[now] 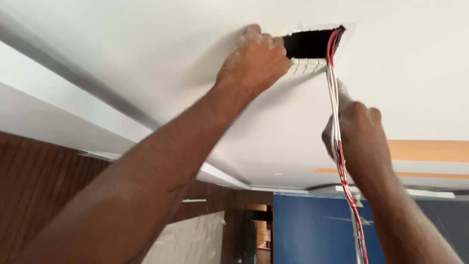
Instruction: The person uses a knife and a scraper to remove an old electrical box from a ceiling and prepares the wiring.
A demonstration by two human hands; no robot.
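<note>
Overhead, the ceiling hole [309, 44] is cut and wires [334, 98] hang out (no fitting yet), left hand [254, 61] fingers curled at its edge, right hand [359, 129] fingers closed round the wires.

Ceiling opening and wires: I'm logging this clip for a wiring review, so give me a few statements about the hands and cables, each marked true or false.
1. The left hand is at the edge of the rectangular ceiling opening. True.
2. The red and white wires come out of the opening and hang down. True.
3. The right hand is far from the wires. False: its grip is closed around them below the opening.
4. The ceiling is dark brown. False: it is white; the wood wall panel is brown.
5. The left hand holds a screwdriver. False: no tool shows.
</note>
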